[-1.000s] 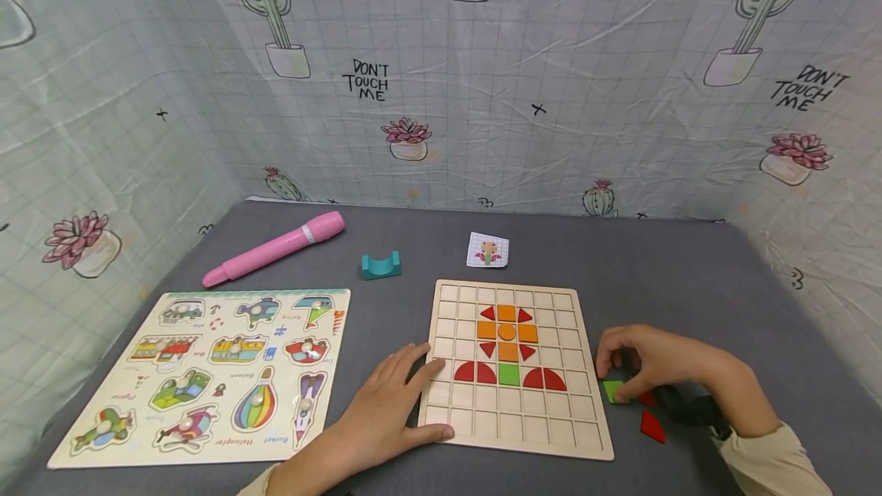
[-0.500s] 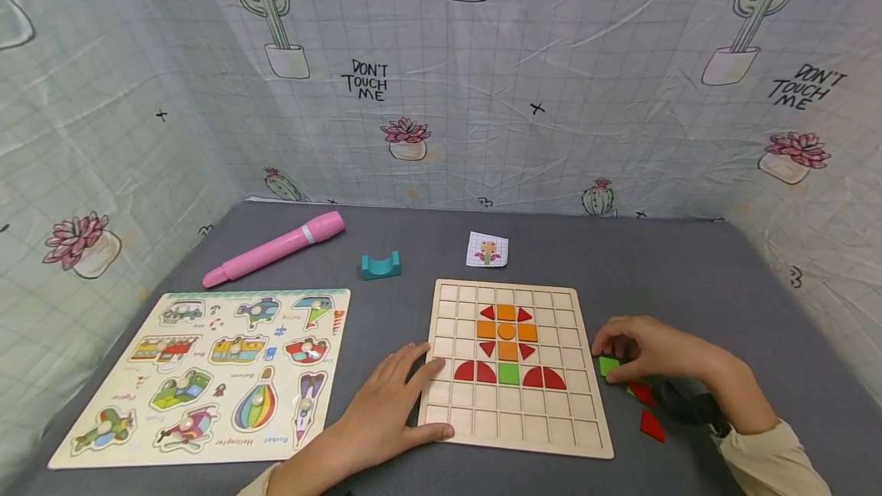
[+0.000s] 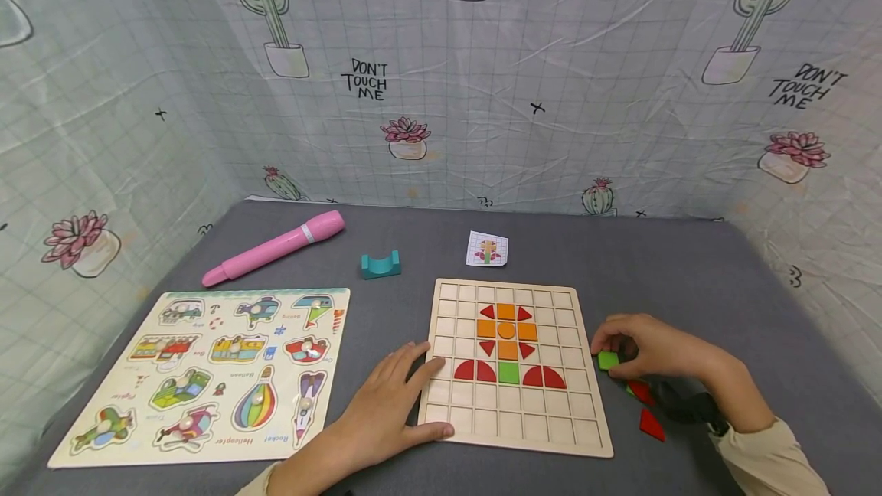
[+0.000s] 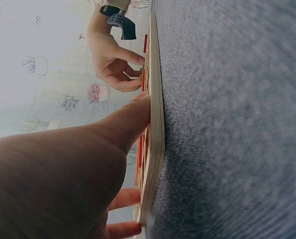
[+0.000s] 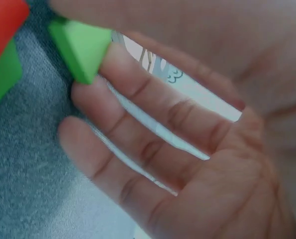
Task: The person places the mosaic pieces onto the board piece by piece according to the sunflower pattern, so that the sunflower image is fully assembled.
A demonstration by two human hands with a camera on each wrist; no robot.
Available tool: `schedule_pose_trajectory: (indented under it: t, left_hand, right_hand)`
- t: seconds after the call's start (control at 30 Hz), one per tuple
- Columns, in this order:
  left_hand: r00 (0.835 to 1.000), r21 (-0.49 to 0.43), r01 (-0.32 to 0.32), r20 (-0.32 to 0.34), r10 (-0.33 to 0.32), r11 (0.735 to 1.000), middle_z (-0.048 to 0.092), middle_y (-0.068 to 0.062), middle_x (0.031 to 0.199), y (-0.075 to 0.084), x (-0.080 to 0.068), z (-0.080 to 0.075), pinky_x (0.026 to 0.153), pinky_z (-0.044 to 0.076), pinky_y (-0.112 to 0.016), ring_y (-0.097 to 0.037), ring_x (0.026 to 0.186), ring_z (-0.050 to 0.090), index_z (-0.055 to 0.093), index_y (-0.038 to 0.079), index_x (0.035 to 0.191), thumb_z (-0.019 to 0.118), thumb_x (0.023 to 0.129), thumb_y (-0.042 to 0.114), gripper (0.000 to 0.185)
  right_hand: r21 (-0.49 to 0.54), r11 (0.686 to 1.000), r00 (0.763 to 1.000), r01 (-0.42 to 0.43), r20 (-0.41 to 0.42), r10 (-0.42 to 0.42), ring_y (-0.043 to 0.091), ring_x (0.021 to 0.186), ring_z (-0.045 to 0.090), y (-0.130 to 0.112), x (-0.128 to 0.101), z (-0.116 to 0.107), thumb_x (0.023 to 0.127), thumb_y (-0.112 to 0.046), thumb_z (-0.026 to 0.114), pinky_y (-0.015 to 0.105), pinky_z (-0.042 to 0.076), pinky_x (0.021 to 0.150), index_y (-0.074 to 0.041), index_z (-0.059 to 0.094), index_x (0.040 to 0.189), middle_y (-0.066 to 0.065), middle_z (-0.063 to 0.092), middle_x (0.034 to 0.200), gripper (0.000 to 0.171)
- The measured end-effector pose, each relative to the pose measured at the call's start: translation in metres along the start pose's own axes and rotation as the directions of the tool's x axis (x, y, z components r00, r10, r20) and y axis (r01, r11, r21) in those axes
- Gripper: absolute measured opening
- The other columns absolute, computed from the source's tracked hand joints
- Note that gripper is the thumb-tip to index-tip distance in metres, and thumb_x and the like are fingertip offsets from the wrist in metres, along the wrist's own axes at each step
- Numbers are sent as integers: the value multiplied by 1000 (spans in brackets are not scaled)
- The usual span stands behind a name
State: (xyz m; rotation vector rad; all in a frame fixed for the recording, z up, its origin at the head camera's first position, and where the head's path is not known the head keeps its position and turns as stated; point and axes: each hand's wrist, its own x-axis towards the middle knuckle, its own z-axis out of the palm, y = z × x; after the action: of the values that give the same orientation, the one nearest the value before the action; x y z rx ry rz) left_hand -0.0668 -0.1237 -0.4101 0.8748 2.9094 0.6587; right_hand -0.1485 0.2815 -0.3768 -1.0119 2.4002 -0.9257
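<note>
My right hand (image 3: 654, 347) pinches a green square tile (image 3: 608, 360) between thumb and fingers, just off the right side of the wooden grid board (image 3: 482, 423). Close up in the right wrist view, the green tile (image 5: 83, 47) is tilted at the fingertips. My left hand (image 3: 382, 396) rests with spread fingers on the board's left side, its thumb against the near left corner. On the board lie orange squares around an orange circle (image 3: 506, 331), small red triangles, a green square (image 3: 508, 373) and red quarter-round pieces (image 3: 544, 378).
Red pieces (image 3: 651, 425) and a partly hidden green one lie below my right hand. A small pattern card (image 3: 487, 249) is behind the board. Leftward are a teal arch block (image 3: 380, 265), a pink pen-shaped object (image 3: 276, 249) and a vehicle puzzle board (image 3: 207, 435).
My right hand has taken the green square tile from beside the red pieces and moved it slightly away from me and left, now tilted. The left hand stays put.
</note>
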Motion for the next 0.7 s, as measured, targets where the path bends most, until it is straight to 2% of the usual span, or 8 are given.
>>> schedule_pose_trajectory:
  t: [0.17, 0.37, 0.53, 0.7]
  left_hand:
    - [1000, -1, 0, -3, 0, 1000, 36, -12, 152, -1, 0, 1, 112, 29, -55, -36, 140, 32, 47, 13, 144, 61, 85, 65, 80]
    - [1000, 1, 16, 14, -16, 1000, 34, -12, 153, 0, 0, 0, 114, 27, -55, -35, 141, 31, 46, 14, 145, 62, 84, 64, 80]
    - [1000, -14, 10, 11, -10, 1000, 34, -12, 152, 0, 0, -1, 113, 28, -56, -36, 141, 31, 46, 14, 144, 61, 85, 65, 80]
    - [1000, 2, 0, -1, 0, 1000, 36, -11, 151, 0, 1, 0, 112, 30, -55, -36, 140, 33, 47, 14, 144, 60, 85, 66, 80]
  right_hand:
    - [-19, 997, 997, 69, -35, -70, 8, 81, 58, 0, 1, 0, 85, -12, 76, 27, 54, 66, -7, 67, 106, 2, 61, 98, 23]
    - [-49, 985, 984, 166, -54, -168, 7, 81, 61, -11, 6, 3, 86, -9, 75, 28, 56, 67, -8, 67, 107, 5, 63, 101, 23]
    - [-66, 978, 978, 198, -48, -202, 6, 81, 58, -27, 13, 9, 84, -10, 76, 26, 54, 66, -8, 67, 107, 4, 62, 101, 24]
    - [-39, 980, 980, 197, 7, -196, 6, 81, 56, -40, 22, 19, 87, -14, 74, 25, 53, 67, -12, 67, 106, 0, 62, 102, 21]
